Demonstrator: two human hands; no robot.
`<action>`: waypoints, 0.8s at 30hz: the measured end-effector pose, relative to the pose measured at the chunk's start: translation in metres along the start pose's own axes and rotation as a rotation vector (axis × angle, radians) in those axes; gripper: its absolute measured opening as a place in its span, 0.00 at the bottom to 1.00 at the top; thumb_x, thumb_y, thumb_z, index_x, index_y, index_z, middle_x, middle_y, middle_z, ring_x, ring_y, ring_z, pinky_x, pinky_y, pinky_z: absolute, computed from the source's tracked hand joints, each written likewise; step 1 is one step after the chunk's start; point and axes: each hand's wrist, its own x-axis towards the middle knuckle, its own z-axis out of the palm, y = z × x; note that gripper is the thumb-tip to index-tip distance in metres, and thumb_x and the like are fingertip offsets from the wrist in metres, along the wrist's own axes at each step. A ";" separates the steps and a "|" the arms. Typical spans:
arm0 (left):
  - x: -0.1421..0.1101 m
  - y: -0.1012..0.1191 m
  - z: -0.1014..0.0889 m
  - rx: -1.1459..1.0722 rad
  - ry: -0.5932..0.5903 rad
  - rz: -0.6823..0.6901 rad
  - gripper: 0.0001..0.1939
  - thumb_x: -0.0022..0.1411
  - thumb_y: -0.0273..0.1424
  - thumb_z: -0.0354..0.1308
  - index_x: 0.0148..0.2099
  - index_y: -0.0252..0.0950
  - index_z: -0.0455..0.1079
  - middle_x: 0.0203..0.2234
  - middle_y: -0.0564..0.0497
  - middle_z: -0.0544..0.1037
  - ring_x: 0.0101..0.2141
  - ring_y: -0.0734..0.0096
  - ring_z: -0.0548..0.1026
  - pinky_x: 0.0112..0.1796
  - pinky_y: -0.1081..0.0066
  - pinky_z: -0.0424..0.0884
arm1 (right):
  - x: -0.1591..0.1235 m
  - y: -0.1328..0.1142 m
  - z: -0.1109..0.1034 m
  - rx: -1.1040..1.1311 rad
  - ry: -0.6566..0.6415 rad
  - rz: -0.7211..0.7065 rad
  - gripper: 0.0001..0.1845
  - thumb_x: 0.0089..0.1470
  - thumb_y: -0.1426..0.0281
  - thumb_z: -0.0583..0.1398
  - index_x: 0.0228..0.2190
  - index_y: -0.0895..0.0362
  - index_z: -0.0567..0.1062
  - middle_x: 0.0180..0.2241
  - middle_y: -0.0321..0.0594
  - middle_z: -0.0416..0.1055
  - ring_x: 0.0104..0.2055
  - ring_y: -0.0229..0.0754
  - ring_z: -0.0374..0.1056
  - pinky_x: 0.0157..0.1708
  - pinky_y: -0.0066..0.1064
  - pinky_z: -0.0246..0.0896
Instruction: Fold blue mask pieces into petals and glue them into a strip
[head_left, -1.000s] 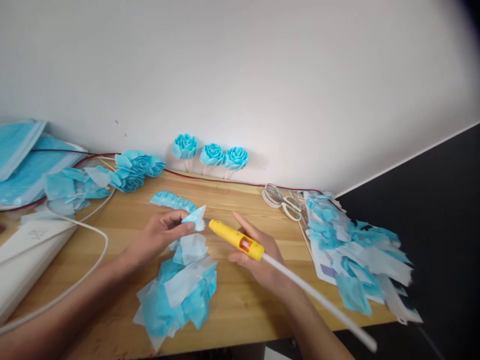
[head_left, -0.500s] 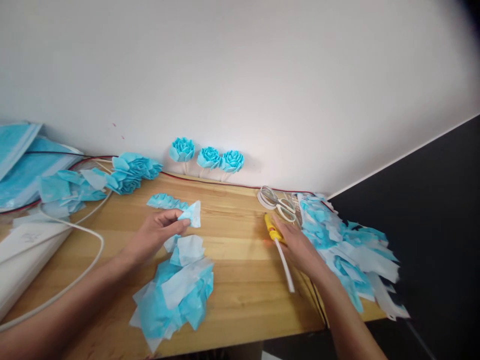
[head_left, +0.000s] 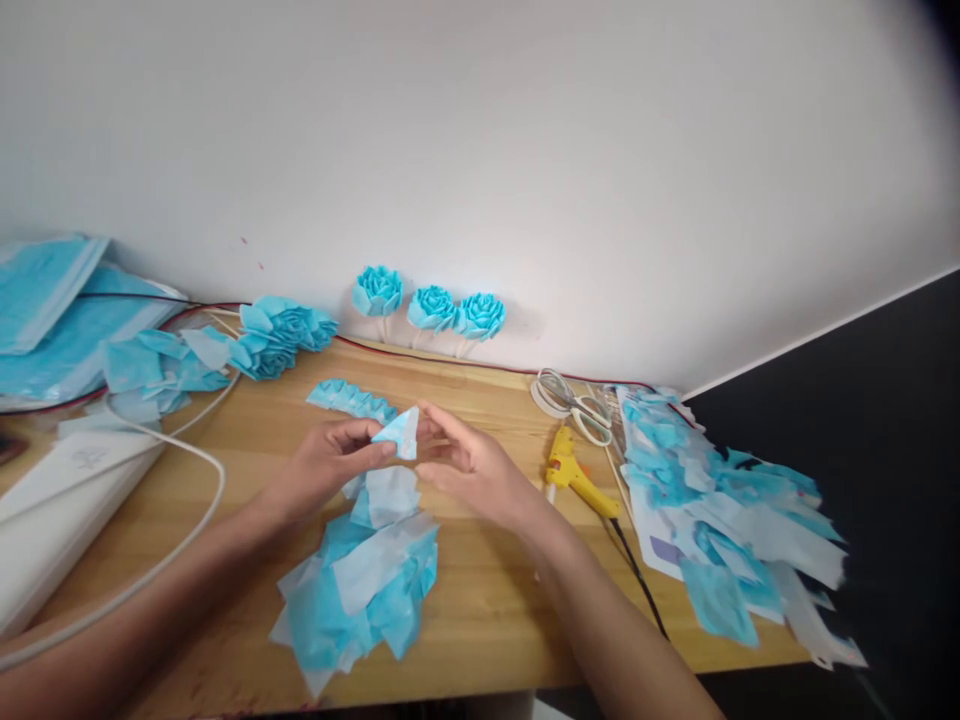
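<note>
My left hand [head_left: 337, 458] pinches a small folded blue-and-white fabric petal [head_left: 400, 434] between thumb and fingers. Close against the petal's right edge is my right hand [head_left: 469, 465], its thumb and fingers apart; whether they touch the petal I cannot tell. Behind the hands lies a row of folded blue petals [head_left: 349, 398]. A loose pile of blue and white fabric pieces [head_left: 367, 590] spreads in front of them. The yellow glue gun [head_left: 581, 475] rests on the table to the right of my right hand.
Three blue flowers on stems [head_left: 431, 308] stand by the wall. More blue flowers [head_left: 277, 335] lie at left near blue packets [head_left: 56, 300] and a white box [head_left: 75, 500] with a white cable. Scissors [head_left: 581, 405] and a scrap heap [head_left: 720, 510] are at right.
My right hand has let go of the glue gun, leaving it on the table, and has moved left to the petal. The left hand still holds the petal. The view has shifted slightly.
</note>
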 end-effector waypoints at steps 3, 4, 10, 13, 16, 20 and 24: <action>0.002 -0.003 -0.002 0.038 -0.016 -0.006 0.14 0.55 0.41 0.65 0.29 0.34 0.73 0.24 0.53 0.73 0.26 0.73 0.67 0.29 0.74 0.61 | 0.012 0.005 0.007 0.106 0.011 0.041 0.36 0.52 0.66 0.64 0.62 0.48 0.63 0.51 0.42 0.72 0.45 0.41 0.72 0.43 0.34 0.70; 0.003 -0.005 -0.003 0.052 -0.017 -0.008 0.14 0.55 0.41 0.64 0.30 0.34 0.73 0.24 0.53 0.73 0.26 0.73 0.67 0.29 0.73 0.61 | 0.014 0.007 0.008 0.111 0.035 0.044 0.35 0.52 0.67 0.64 0.61 0.48 0.65 0.48 0.40 0.74 0.44 0.40 0.72 0.42 0.32 0.69; 0.005 -0.008 -0.005 0.112 -0.013 -0.012 0.14 0.56 0.41 0.63 0.30 0.34 0.72 0.23 0.55 0.70 0.25 0.75 0.65 0.27 0.74 0.59 | 0.019 0.019 0.010 0.132 0.114 0.030 0.28 0.52 0.71 0.61 0.56 0.51 0.71 0.36 0.35 0.74 0.37 0.36 0.69 0.41 0.31 0.66; 0.005 -0.005 -0.004 0.107 -0.009 -0.034 0.14 0.55 0.42 0.63 0.30 0.34 0.71 0.22 0.55 0.69 0.24 0.75 0.64 0.26 0.74 0.58 | 0.018 0.021 0.006 0.150 0.135 0.015 0.25 0.53 0.69 0.62 0.54 0.51 0.73 0.37 0.36 0.74 0.40 0.37 0.69 0.45 0.32 0.65; 0.006 -0.001 -0.002 0.119 -0.017 -0.025 0.14 0.54 0.41 0.63 0.29 0.34 0.70 0.22 0.55 0.69 0.24 0.75 0.65 0.26 0.74 0.59 | 0.017 0.018 0.004 0.209 0.129 0.030 0.19 0.56 0.64 0.61 0.50 0.51 0.76 0.42 0.37 0.75 0.45 0.39 0.70 0.50 0.33 0.63; 0.004 -0.001 0.001 0.157 -0.029 -0.022 0.14 0.53 0.41 0.62 0.28 0.34 0.70 0.22 0.55 0.69 0.25 0.74 0.65 0.27 0.74 0.60 | 0.018 0.014 0.009 0.209 0.189 0.057 0.14 0.55 0.60 0.62 0.41 0.52 0.78 0.37 0.36 0.76 0.39 0.38 0.70 0.43 0.31 0.64; 0.003 -0.005 0.001 0.249 -0.046 -0.012 0.14 0.56 0.40 0.60 0.28 0.34 0.69 0.22 0.55 0.68 0.25 0.74 0.65 0.27 0.73 0.60 | 0.020 0.013 0.012 0.126 0.281 0.046 0.09 0.51 0.62 0.64 0.33 0.55 0.78 0.29 0.34 0.73 0.31 0.35 0.66 0.33 0.27 0.61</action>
